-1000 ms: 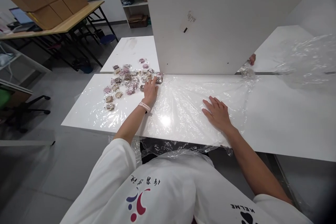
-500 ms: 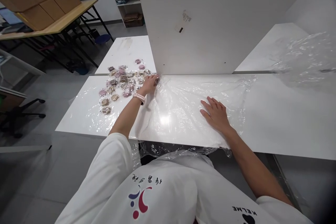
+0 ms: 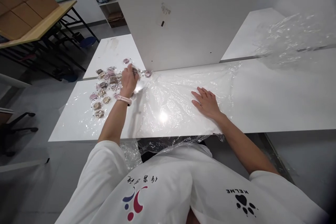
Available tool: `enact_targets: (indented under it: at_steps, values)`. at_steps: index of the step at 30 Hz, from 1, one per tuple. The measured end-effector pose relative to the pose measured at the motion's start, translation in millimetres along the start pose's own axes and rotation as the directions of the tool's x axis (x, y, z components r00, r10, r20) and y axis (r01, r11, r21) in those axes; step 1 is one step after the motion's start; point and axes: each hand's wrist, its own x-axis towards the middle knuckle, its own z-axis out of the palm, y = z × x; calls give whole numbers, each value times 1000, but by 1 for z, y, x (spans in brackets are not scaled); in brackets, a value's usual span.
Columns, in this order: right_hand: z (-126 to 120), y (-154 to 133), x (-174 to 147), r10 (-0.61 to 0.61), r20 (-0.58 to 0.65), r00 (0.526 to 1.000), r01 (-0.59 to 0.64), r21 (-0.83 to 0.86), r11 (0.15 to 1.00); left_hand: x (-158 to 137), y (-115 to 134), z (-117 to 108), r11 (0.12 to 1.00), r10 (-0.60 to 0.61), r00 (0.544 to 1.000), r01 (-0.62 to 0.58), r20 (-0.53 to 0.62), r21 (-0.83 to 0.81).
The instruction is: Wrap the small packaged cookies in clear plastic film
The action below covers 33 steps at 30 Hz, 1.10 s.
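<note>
Small round packets (image 3: 112, 79), purplish, tan and brown in clear wrapping, lie in a loose pile at the left of the white table. My left hand (image 3: 128, 81), with a pink wristband, reaches over the pile's right side. Its fingers curl around a dark wrapped packet (image 3: 135, 71), partly hidden by the hand. Just right of it a pinkish packet (image 3: 148, 74) rests by the left edge of a clear plastic sheet (image 3: 170, 101). Spread over the table, the sheet hangs past the front edge. My right hand (image 3: 207, 103) lies flat on it, fingers apart.
An upright white panel (image 3: 183, 17) stands behind the table. Crumpled clear plastic (image 3: 294, 42) lies at the back right. Cardboard boxes (image 3: 28, 7) sit on a wooden table at the far left, near a shelf (image 3: 107, 1) with a printer.
My left hand has moved left from the sheet's edge, back over the pile, leaving a packet by that edge. My right hand stays flat on the sheet. The whole view has shifted and tilted.
</note>
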Motion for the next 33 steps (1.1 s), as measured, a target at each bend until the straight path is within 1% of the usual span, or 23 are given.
enact_targets:
  at_steps: [3,4,6,7,9,11,13,15,17,19,20,21,22,23,24,25,26,27,28,29,30,31,33]
  values:
    - [-1,-1,0,3,20,1000,-3,11,1000,-17,28,-37,990,110,973,-125,-203,-61]
    - [-2,-1,0,2,25,1000,-3,15,1000,-32,46,-42,971,185,959,-212,-217,-113]
    - [-3,-2,0,4,25,1000,-5,30,1000,-75,92,-38,892,376,923,-386,-87,-235]
    - [-3,-2,0,7,24,1000,-8,38,999,-100,116,-29,843,480,877,-456,16,-285]
    - [-3,-3,0,16,28,999,-18,47,999,-150,157,-2,730,668,717,-580,199,-361]
    - [-2,-4,1,23,35,999,-25,47,999,-186,183,26,645,764,574,-673,295,-361]
    - [-1,-3,4,17,42,999,-19,52,998,-203,190,39,621,783,542,-709,306,-335]
    - [-5,-1,5,16,47,999,-20,90,996,-207,180,31,654,755,610,-677,241,-338]
    - [-16,-1,1,28,18,999,-31,180,983,-211,155,6,735,641,757,-558,128,-385]
    - [-35,-5,-12,35,-85,996,-9,293,956,-228,122,-27,829,361,932,-315,13,-462]
    - [-46,-8,-23,20,-146,989,32,341,939,-242,104,-42,847,155,988,-148,-30,-510]
    - [-57,-12,-37,-12,-201,980,89,376,922,-260,87,-54,826,-87,995,42,-54,-562]
    - [-67,-17,-53,-60,-236,970,152,397,905,-281,72,-64,750,-345,935,223,-81,-623]
    - [-75,-22,-70,-114,-248,962,210,407,889,-301,60,-70,609,-568,821,374,-56,-699]
    - [-81,-26,-87,-167,-240,956,255,402,879,-320,50,-72,417,-734,678,488,33,-767]
    - [-83,-30,-102,-210,-221,953,282,383,879,-337,44,-73,197,-822,537,578,188,-792]
    - [-82,-32,-117,-237,-197,951,294,349,890,-349,42,-71,-27,-835,408,640,369,-768]
    - [-79,-34,-128,-251,-172,952,294,303,906,-357,42,-68,-225,-778,306,679,549,-699]
    - [-74,-34,-137,-253,-152,956,285,254,924,-360,44,-63,-379,-669,238,705,704,-599]
    - [-69,-34,-142,-245,-145,959,272,213,938,-359,48,-59,-482,-543,202,719,815,-500]
    - [-64,-33,-145,-234,-150,961,260,187,947,-354,52,-56,-541,-426,196,727,883,-423]
    - [-59,-31,-146,-225,-165,960,253,180,950,-347,55,-54,-569,-337,211,731,917,-377]
    - [-55,-29,-142,-211,-200,957,252,210,945,-331,59,-54,-567,-244,283,735,928,-373]
